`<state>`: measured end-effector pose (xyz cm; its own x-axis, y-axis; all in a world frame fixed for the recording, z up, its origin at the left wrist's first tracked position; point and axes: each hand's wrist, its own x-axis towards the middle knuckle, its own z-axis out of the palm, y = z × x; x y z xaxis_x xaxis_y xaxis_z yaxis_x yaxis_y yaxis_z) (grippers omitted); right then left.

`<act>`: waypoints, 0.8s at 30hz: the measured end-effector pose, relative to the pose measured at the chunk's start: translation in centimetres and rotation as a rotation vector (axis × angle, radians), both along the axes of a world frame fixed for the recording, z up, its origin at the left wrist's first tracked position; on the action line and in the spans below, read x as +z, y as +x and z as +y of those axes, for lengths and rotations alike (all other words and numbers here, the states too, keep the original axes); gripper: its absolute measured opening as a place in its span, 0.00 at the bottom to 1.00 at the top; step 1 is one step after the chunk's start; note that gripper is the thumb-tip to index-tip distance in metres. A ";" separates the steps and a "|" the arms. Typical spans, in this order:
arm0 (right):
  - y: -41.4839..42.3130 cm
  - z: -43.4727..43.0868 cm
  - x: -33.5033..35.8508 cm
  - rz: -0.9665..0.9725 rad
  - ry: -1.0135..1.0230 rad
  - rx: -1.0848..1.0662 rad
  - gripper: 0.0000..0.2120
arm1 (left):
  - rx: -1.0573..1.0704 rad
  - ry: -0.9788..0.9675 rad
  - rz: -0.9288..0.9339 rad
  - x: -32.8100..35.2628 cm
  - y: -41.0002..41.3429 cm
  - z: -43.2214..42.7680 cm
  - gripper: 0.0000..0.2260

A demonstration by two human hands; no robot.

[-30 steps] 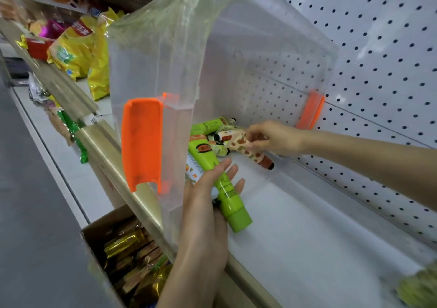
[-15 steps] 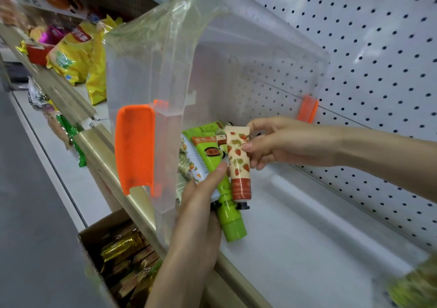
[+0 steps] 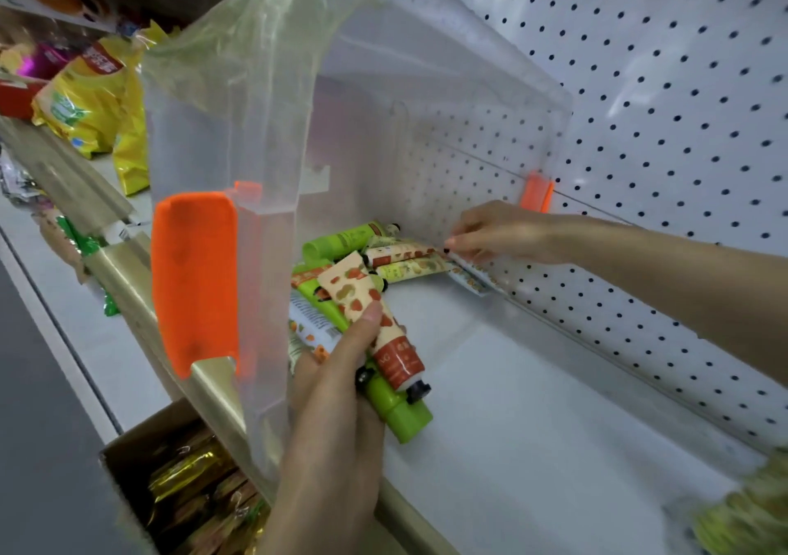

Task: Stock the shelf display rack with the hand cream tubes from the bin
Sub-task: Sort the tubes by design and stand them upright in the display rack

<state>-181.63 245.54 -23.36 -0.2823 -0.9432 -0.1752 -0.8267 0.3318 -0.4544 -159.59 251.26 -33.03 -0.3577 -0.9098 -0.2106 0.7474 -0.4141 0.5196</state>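
**Gathering tubes out of the tipped bin**

While my left hand (image 3: 341, 388) grips a bundle of hand cream tubes, I read this as the collecting step: tubes are being pulled from the bin and bunched before any go on the rack. My thumb pins the spotted cream-and-red tube (image 3: 375, 328) on top of the green tube (image 3: 396, 409), with at least one more white printed tube (image 3: 311, 328) tucked beneath.

My right hand (image 3: 499, 232) reaches deep into the clear bin (image 3: 426, 85), which lies on its side on the white shelf (image 3: 533, 448), mouth towards me. Its fingertips are pinched at the end of a flat white tube (image 3: 471, 277) lying along the bin's rear edge against the pegboard (image 3: 661, 128); I judge it closed on that tube, though the contact is small and partly hidden.

Next I would draw that tube clear and pass it to the left bundle. The left grip looks crowded already, so another tube may slip.

More loose tubes (image 3: 401, 256) remain heaped in the bin's corner. The bin's near wall and orange latch (image 3: 196, 281) block my left side, and a clear plastic bag (image 3: 239, 56) drapes over the rim. A cardboard box (image 3: 187, 490) of gold packets sits below the shelf edge; yellow snack bags (image 3: 94, 102) lie further left.
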 end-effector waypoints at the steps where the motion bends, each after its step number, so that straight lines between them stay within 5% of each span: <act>1: -1.0 -0.4 -0.5 0.059 0.021 -0.033 0.17 | 0.008 0.012 0.009 -0.1 -0.1 -0.1 0.24; 5: -2.7 -1.1 -2.8 0.212 0.049 -0.094 0.18 | 0.016 0.030 0.014 -0.3 -0.3 -0.3 0.23; 12: -2.5 -1.7 -4.8 0.180 0.050 -0.185 0.29 | -0.025 0.004 -0.012 -0.4 0.0 -0.1 0.20; 24: -2.1 0.3 -5.8 -0.245 0.048 -0.327 0.12 | -0.004 0.017 0.012 -0.3 0.2 -0.1 0.25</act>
<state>-183.76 245.82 -29.20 -0.5103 -0.7997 -0.3162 -0.5432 0.5848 -0.6024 -159.39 251.15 -33.30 -0.3639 -0.9047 -0.2218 0.7515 -0.4258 0.5038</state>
